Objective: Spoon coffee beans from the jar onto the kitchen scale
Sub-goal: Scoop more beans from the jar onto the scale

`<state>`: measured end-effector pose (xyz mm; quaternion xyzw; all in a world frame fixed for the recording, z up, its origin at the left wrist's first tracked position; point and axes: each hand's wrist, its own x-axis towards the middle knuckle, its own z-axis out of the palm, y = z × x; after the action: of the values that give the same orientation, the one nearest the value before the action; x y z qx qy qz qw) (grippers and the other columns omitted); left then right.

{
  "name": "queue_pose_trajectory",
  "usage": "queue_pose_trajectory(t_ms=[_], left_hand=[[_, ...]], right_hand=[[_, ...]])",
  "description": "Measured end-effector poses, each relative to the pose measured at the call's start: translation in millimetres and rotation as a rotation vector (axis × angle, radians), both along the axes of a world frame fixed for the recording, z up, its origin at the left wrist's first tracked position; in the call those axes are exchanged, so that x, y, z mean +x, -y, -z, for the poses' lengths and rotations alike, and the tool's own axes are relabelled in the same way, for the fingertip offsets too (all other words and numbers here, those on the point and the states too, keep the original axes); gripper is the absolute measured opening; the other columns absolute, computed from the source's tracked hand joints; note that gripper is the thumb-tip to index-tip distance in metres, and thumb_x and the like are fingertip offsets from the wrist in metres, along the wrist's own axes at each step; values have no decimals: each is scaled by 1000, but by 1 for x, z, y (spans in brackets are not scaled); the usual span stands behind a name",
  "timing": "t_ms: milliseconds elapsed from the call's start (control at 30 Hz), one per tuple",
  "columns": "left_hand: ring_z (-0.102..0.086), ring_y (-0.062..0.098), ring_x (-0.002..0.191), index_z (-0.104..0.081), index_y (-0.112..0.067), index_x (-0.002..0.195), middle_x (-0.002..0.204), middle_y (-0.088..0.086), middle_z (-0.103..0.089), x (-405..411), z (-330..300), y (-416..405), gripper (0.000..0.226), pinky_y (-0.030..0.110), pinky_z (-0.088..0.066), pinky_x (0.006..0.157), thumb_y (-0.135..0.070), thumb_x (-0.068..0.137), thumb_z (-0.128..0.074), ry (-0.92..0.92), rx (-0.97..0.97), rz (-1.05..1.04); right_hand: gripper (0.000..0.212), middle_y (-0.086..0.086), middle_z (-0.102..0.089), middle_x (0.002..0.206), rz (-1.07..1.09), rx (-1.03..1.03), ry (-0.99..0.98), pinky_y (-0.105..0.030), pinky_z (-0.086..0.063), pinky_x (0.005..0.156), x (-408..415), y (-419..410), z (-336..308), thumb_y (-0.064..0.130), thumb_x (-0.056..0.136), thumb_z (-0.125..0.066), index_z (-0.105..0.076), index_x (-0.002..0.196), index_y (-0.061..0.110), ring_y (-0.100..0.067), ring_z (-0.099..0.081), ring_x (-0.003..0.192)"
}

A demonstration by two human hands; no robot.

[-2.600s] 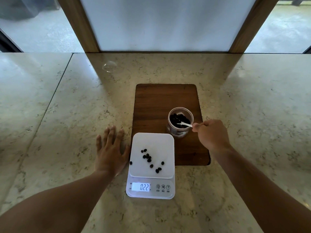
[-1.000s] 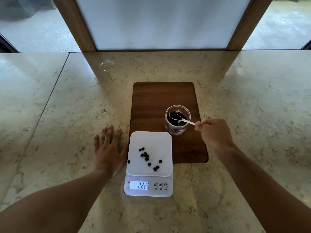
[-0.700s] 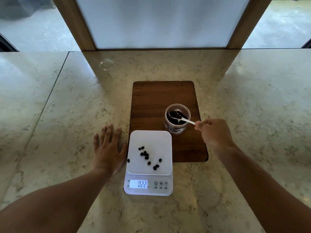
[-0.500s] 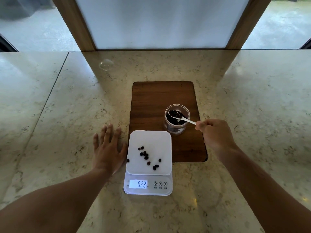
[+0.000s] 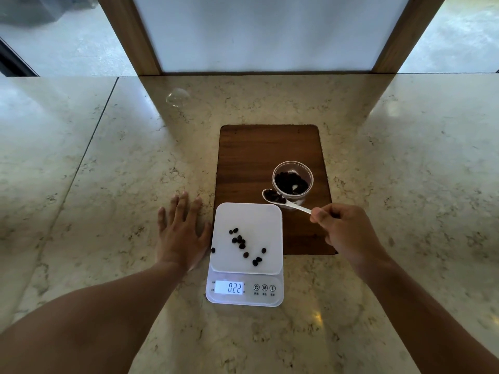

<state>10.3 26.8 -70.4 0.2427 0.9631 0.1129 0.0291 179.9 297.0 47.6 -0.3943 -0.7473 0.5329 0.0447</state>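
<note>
While our left hand (image 5: 181, 233) lies flat and open on the marble counter (image 5: 108, 184), our right hand (image 5: 343, 233) pinches a white spoon (image 5: 286, 202) full of coffee beans (image 5: 273, 197). It hangs between the clear jar (image 5: 293, 180) (on the wooden board (image 5: 251, 163)) and the kitchen scale (image 5: 245, 255), which reads 0.22.

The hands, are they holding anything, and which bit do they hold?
The right hand pinches the white spoon by the end of its handle; the bowl carries coffee beans. The left hand holds nothing and lies flat on the counter.
</note>
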Motion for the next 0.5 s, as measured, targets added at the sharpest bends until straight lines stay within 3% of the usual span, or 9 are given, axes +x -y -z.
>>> queue_pose_trajectory(t_ms=[267,367,500], left_hand=[[1,22,152,-27,-26,152,165,9,-16,-1,5,1,67,48,3,121,-56,92,-29,-14,11,-6],[2,21,152,-26,-27,152,165,8,-15,-2,7,2,66,47,4,121,-57,93,-28,-20,2,-4],[2,21,152,-26,-27,152,165,8,-15,-3,8,2,66,47,4,121,-57,93,-27,-23,2,-2]], right_hand=[[24,12,-55,44,-74,45,47,-22,-32,44,9,27,31,32,91,-65,-73,70,22,-2,-42,38],[23,7,-58,54,-74,44,45,-25,-37,49,10,30,38,31,90,-67,-72,70,21,-3,-44,44],[23,13,-51,48,-99,63,28,-24,-34,47,11,29,42,29,90,-68,-66,69,20,-1,-43,44]])
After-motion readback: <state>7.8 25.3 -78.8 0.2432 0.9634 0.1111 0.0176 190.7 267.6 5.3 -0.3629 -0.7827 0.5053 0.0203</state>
